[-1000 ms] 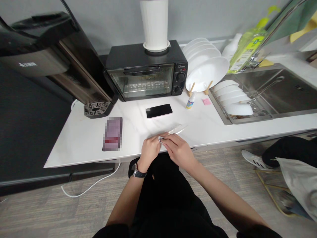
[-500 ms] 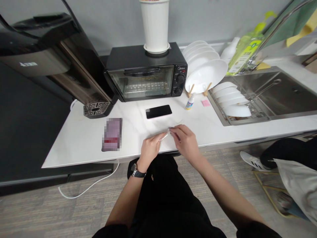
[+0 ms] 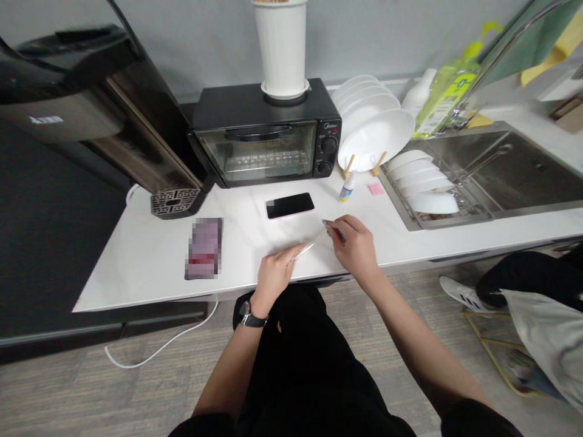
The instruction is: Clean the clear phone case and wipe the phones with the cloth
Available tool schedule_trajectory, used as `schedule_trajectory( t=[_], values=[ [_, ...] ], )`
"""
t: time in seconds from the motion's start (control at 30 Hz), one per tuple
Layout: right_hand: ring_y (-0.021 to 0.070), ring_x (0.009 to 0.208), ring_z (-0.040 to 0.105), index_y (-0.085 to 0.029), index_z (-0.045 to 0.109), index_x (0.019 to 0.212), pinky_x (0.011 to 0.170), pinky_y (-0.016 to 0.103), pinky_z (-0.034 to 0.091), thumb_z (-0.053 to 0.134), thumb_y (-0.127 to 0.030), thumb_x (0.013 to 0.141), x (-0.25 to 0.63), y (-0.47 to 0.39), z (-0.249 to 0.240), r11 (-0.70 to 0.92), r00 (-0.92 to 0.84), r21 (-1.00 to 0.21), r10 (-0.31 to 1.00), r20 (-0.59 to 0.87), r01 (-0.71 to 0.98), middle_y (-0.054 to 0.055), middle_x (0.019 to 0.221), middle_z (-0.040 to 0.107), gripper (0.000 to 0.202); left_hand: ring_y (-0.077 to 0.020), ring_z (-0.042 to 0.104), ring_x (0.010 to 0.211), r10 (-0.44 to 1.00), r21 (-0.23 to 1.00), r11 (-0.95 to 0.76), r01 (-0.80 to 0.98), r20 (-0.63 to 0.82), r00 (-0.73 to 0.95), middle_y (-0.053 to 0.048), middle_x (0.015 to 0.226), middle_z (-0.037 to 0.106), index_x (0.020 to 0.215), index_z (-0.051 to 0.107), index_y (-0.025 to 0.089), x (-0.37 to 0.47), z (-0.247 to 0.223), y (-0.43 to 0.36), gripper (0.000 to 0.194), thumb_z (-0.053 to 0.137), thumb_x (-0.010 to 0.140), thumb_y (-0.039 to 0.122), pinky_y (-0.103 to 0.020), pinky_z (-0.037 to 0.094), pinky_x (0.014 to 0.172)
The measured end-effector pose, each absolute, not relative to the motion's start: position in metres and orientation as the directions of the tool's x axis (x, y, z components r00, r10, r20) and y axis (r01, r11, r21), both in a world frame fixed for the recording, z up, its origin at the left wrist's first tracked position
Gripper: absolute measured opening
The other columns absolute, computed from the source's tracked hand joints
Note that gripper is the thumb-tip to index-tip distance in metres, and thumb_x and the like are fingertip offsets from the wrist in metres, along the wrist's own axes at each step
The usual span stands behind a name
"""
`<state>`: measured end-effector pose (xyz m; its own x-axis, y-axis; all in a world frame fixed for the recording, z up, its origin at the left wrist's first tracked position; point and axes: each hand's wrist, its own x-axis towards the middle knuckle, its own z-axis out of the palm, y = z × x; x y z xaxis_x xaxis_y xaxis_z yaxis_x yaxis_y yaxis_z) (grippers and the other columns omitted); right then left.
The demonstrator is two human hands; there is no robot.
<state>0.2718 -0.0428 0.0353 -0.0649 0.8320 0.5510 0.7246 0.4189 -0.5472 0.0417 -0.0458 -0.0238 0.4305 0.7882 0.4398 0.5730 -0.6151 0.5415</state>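
Note:
My left hand (image 3: 275, 271), with a watch at its wrist, pinches the lower end of a thin clear strip (image 3: 310, 245) over the counter's front part. My right hand (image 3: 355, 246) is closed at the strip's upper right, its fingers round a small dark piece whose shape I cannot make out. Behind the hands a black phone (image 3: 290, 206) lies flat on the white counter (image 3: 241, 243). A small spray bottle (image 3: 347, 187) stands beyond my right hand, beside a pink note (image 3: 376, 189). On the left lies a phone-shaped item (image 3: 204, 249), its surface pixelated.
A black toaster oven (image 3: 264, 152) bears a white pot (image 3: 283, 51). The drinks machine (image 3: 175, 201) is at the left. White plates (image 3: 377, 139), a soap bottle (image 3: 449, 97) and a sink (image 3: 523, 176) with bowls are right. A person's shoe (image 3: 463, 294) shows at lower right.
My right hand has moved right and slightly away from my left hand, and more of the clear strip shows between them. My left hand has hardly moved. The view has shifted slightly.

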Motion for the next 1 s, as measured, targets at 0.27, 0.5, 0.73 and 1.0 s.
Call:
schedule_trajectory(
  t=[0.27, 0.5, 0.73, 1.0],
  values=[
    [0.0255, 0.102, 0.069, -0.019, 0.073, 0.11, 0.089, 0.039, 0.058, 0.054, -0.015, 0.105, 0.222, -0.077, 0.029, 0.61, -0.327, -0.537, 0.781, 0.532, 0.582, 0.011, 0.109, 0.074, 0.02, -0.0212, 0.077, 0.078, 0.826, 0.491, -0.56, 0.667, 0.39, 0.407, -0.006, 0.089, 0.08, 0.099, 0.076, 0.019, 0.04, -0.027, -0.046, 0.026, 0.051, 0.101, 0.011, -0.03, 0.059, 0.074],
    [0.024, 0.087, 0.069, -0.018, 0.075, 0.105, 0.079, 0.037, 0.057, 0.059, -0.02, 0.104, 0.285, -0.032, 0.031, 0.415, -0.033, -0.577, 0.83, 0.557, 0.703, 0.009, 0.096, 0.071, 0.016, -0.0198, 0.078, 0.11, 0.815, 0.55, -0.579, 0.602, 0.413, 0.406, -0.001, 0.129, 0.078, 0.14, 0.067, 0.028, 0.041, -0.025, -0.047, 0.046, 0.049, 0.102, 0.008, -0.03, 0.062, 0.093],
    [0.0258, 0.1, 0.069, -0.015, 0.073, 0.112, 0.089, 0.039, 0.059, 0.051, -0.015, 0.106, 0.228, -0.065, 0.028, 0.635, -0.339, -0.455, 0.745, 0.574, 0.624, 0.013, 0.107, 0.074, 0.023, -0.0217, 0.079, 0.083, 0.809, 0.482, -0.578, 0.658, 0.441, 0.388, -0.007, 0.098, 0.082, 0.11, 0.076, 0.019, 0.041, -0.026, -0.047, 0.029, 0.05, 0.101, 0.009, -0.03, 0.061, 0.075],
    [0.0231, 0.092, 0.07, -0.02, 0.076, 0.111, 0.083, 0.037, 0.059, 0.056, -0.027, 0.108, 0.265, -0.045, 0.025, 0.527, -0.184, -0.543, 0.807, 0.561, 0.653, 0.01, 0.1, 0.072, 0.022, -0.0208, 0.079, 0.103, 0.801, 0.499, -0.595, 0.63, 0.428, 0.418, -0.005, 0.121, 0.081, 0.132, 0.07, 0.024, 0.042, -0.024, -0.048, 0.038, 0.05, 0.102, 0.008, -0.031, 0.062, 0.087]
  ],
)
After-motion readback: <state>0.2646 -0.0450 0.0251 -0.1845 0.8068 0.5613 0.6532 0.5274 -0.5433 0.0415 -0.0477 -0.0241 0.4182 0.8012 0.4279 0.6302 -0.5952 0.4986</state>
